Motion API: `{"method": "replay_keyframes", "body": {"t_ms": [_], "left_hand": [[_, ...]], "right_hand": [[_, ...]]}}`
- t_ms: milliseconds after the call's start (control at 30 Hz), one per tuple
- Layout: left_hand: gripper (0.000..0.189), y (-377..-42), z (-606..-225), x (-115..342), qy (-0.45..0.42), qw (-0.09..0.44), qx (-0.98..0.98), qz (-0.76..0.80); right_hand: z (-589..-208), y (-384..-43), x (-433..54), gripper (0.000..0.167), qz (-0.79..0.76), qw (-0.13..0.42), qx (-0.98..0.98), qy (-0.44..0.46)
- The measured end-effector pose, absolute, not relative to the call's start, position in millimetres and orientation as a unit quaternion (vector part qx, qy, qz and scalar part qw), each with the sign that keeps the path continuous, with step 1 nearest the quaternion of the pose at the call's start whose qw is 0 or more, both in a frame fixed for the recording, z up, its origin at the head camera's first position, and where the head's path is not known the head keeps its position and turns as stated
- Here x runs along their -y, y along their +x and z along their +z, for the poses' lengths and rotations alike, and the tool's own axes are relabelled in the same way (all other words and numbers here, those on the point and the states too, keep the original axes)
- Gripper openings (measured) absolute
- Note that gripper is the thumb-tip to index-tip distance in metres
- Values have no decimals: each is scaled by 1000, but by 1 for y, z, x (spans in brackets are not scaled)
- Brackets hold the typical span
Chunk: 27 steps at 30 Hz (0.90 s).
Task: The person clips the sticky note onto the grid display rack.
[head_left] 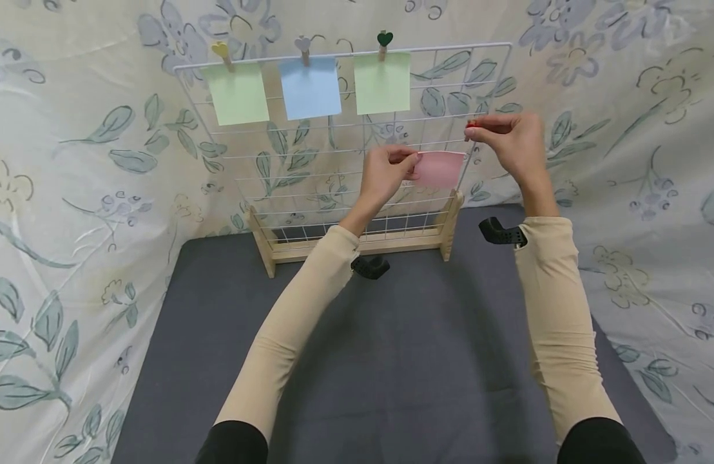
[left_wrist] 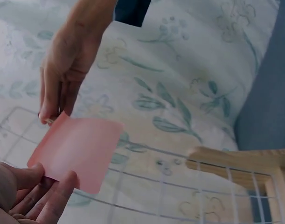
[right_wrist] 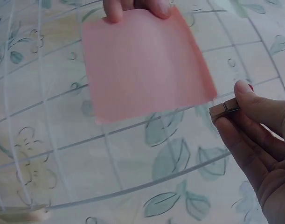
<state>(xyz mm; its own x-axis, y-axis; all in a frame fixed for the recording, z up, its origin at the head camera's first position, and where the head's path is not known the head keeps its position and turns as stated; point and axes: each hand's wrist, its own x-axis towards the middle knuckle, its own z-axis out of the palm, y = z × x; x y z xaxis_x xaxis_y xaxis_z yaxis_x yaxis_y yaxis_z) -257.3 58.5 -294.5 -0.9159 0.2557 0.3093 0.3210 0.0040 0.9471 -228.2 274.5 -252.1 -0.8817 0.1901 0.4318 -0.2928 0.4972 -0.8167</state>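
Observation:
Between thumb and fingers, my left hand (head_left: 386, 169) pinches a pink paper square (head_left: 441, 169) by its left edge, in front of the right part of a white wire grid (head_left: 310, 174). My right hand (head_left: 516, 142) holds a small wooden clothespin (right_wrist: 225, 109) with a red decoration (head_left: 470, 124), beside the grid's right edge. In the right wrist view the clothespin's tip is close to one corner of the pink paper. On the grid's top bar hang a green paper (head_left: 236, 95), a blue paper (head_left: 310, 89) and another green paper (head_left: 383, 84), each under a heart-topped clothespin.
The grid stands in a wooden base (head_left: 357, 243) at the back of a dark grey cloth-covered table (head_left: 392, 361). Floral fabric (head_left: 90, 193) hangs behind and at both sides. Black wrist mounts (head_left: 499, 232) project from the sleeves.

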Motion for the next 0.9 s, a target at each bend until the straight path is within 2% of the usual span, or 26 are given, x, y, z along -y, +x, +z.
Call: {"method": "replay_keyframes", "body": {"t_ms": [200, 500, 767, 900], "left_hand": [[15, -252, -266, -64, -231, 52, 704, -670], [16, -254, -222, -68, -228, 113, 706, -661], [14, -260, -203, -71, -194, 123, 710, -666], [13, -262, -194, -76, -182, 130, 721, -656]], "right_hand": [[-237, -234, -273, 26, 510, 268, 816, 47], [-209, -239, -269, 16, 508, 378, 770, 77], [-171, -237, -264, 17, 500, 376, 775, 86], [-152, -243, -258, 18, 502, 344, 786, 109]]}}
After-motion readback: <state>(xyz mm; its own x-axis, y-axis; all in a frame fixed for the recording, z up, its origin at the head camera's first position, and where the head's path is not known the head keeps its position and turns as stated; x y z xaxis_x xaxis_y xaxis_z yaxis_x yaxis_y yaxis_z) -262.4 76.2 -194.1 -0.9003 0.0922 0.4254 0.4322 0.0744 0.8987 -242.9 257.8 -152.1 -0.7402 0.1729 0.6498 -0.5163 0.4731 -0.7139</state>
